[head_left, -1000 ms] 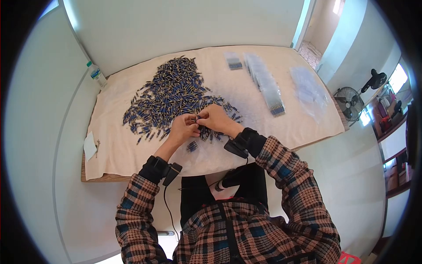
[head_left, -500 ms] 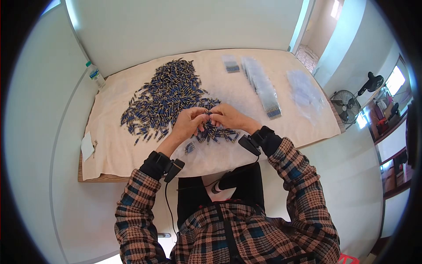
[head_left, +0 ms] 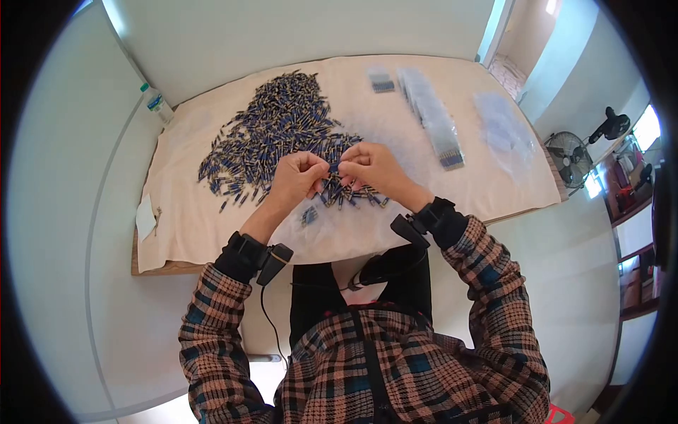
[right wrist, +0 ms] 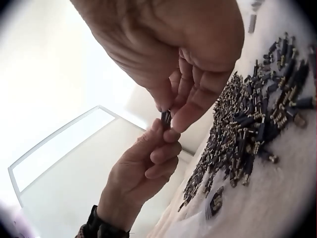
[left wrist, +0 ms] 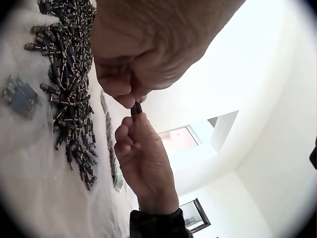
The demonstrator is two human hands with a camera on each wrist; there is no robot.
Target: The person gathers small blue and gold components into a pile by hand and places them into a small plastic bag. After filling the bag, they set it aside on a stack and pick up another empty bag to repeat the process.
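Observation:
Above the near edge of a big pile (head_left: 282, 120) of small dark blue cylinders with brass-coloured threaded ends, my two hands meet. Thumb and fingers of my left hand (head_left: 291, 180) pinch one end of a small dark blue cylinder (left wrist: 136, 107). From the other side my right hand (head_left: 383, 172) pinches the same cylinder, and only a short stretch shows between the fingertips. Its ends are hidden in the fingers. Just below my left hand a small bunch of cylinders (head_left: 308, 215) lies on clear plastic.
A row of filled clear bags (head_left: 431, 116) lies right of the pile, with a smaller filled bag (head_left: 381, 79) behind. Flat clear plastic bags (head_left: 503, 124) lie farther right. A bottle (head_left: 155, 104) stands at the back left, and a white tag (head_left: 145, 218) lies at the left edge.
My hands have shifted a little rightward over the pile. Their fingertips, bunched together a second ago, are now slightly apart with the cylinder between them.

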